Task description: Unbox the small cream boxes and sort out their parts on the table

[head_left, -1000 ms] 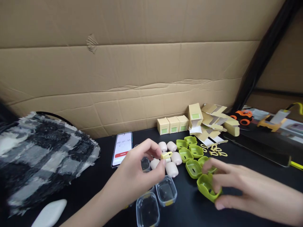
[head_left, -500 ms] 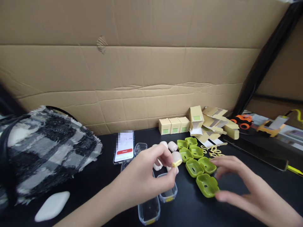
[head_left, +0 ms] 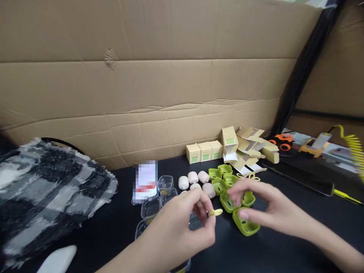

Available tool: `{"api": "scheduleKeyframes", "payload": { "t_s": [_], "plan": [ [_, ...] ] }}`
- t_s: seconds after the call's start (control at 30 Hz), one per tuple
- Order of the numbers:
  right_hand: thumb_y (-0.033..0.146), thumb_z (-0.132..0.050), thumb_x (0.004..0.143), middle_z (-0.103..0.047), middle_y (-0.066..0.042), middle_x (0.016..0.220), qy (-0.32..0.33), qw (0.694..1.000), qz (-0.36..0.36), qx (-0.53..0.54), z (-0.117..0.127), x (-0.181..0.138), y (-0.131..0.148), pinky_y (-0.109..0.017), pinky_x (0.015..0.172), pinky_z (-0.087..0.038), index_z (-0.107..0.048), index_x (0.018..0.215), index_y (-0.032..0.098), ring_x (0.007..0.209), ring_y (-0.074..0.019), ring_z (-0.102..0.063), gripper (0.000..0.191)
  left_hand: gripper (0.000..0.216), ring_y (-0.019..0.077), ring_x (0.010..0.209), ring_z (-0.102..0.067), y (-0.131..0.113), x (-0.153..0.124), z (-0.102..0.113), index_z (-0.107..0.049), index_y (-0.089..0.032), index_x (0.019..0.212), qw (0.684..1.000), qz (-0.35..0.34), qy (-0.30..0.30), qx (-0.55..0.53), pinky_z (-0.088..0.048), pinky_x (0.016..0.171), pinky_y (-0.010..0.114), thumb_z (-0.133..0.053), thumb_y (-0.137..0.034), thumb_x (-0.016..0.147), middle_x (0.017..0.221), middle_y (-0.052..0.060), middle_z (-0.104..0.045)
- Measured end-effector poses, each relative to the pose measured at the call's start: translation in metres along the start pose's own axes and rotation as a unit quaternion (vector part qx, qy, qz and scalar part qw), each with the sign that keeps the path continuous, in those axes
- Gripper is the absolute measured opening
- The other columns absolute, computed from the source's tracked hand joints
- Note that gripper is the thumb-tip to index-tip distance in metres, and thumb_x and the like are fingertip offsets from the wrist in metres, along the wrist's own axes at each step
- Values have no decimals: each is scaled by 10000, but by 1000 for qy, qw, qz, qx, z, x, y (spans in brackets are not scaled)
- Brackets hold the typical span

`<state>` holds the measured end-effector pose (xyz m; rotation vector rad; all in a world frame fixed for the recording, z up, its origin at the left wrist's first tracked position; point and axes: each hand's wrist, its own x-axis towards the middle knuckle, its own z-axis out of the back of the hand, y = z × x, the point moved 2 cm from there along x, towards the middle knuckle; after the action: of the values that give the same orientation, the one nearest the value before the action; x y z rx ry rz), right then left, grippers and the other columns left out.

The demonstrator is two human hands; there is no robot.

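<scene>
Your left hand [head_left: 182, 227] pinches a small yellow loop [head_left: 215, 212] just left of the nearest green case [head_left: 247, 226].

Your thumb and forefinger are closed tight on the loop, holding it just over the black table [head_left: 113, 212], close to that case but apart from it. Your right hand [head_left: 270, 210] is loosely spread and grips nothing. Its thumb tip touches the case's far edge, and its fingers arch over the other green cases [head_left: 220, 185] farther back. Left of those lie pale pink pods [head_left: 193, 177], then clear plastic shells [head_left: 165, 182] and a phone [head_left: 145, 182]. Small cardboard boxes [head_left: 204, 151] stand along the far cardboard wall [head_left: 170, 83].
</scene>
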<state>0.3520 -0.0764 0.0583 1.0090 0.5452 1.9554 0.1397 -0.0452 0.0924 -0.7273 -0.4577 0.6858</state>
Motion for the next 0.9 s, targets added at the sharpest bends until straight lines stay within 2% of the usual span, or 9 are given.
{"api": "scheduleKeyframes", "payload": {
  "t_s": [0.1,0.2,0.33,0.37,0.43,0.5,0.6,0.77,0.9],
  "plan": [
    [271,-666,820,-667,-20,795,40,998,7,56,-18,-1,8,-220,663,-523,-623,910,189,710,-122,-636,129,55,131,714,-592,4,0,-8,-561,-207,784,1000,7,25,-17,-450,668,239,-544,-161,762,752,-23,-613],
    [265,-589,873,-657,-13,716,24,999,22,16,-21,0,12,-202,612,-509,-626,797,183,646,-108,-618,118,71,135,722,-595,5,-1,-13,-573,-211,849,998,21,46,-23,-453,674,252,-555,-200,781,773,-21,-613],
    [341,-499,925,-680,-26,794,-58,983,-18,-172,20,0,-15,-249,665,-534,-641,876,207,725,-143,-649,201,253,159,782,-597,0,-1,-5,-531,-220,1052,998,29,40,-30,-470,746,299,-574,-276,810,822,-10,-601],
    [371,-470,935,-683,-31,826,-55,967,-26,-248,33,0,-27,-265,676,-540,-650,906,219,753,-153,-655,237,258,158,791,-594,-2,-2,-1,-525,-222,1063,999,24,34,-32,-472,757,298,-571,-269,813,833,-9,-598],
    [379,-477,924,-680,-56,834,-55,951,-37,-302,53,-1,-51,-325,675,-538,-686,874,215,744,-191,-657,270,228,149,793,-587,-5,-2,7,-528,-228,1049,999,15,24,-35,-476,760,287,-555,-241,822,842,-11,-595],
    [374,-480,910,-669,-64,790,-51,938,-43,-341,64,-3,-73,-351,631,-526,-717,829,215,687,-209,-652,297,207,141,794,-584,-6,-3,12,-536,-238,1034,999,8,15,-35,-477,759,276,-543,-218,828,840,-18,-592],
    [349,-467,900,-654,-51,719,-41,919,-44,-389,62,-7,-91,-338,569,-498,-747,814,242,628,-208,-642,311,186,137,808,-587,-7,-5,16,-543,-244,1022,999,2,9,-39,-475,766,268,-537,-221,838,835,-26,-591],
    [342,-437,918,-673,-75,743,-59,895,-36,-440,54,-7,-83,-368,579,-482,-739,820,218,664,-243,-648,341,196,147,830,-599,-9,-9,20,-550,-232,1017,999,16,23,-35,-474,780,290,-565,-238,821,866,-13,-602],
    [344,-429,944,-678,-94,851,-47,900,4,-433,48,31,-60,-387,680,-502,-695,900,179,789,-241,-643,316,212,155,837,-603,-11,-9,25,-563,-223,1026,999,11,33,-28,-475,778,297,-571,-247,816,887,1,-618]
  ]
}}
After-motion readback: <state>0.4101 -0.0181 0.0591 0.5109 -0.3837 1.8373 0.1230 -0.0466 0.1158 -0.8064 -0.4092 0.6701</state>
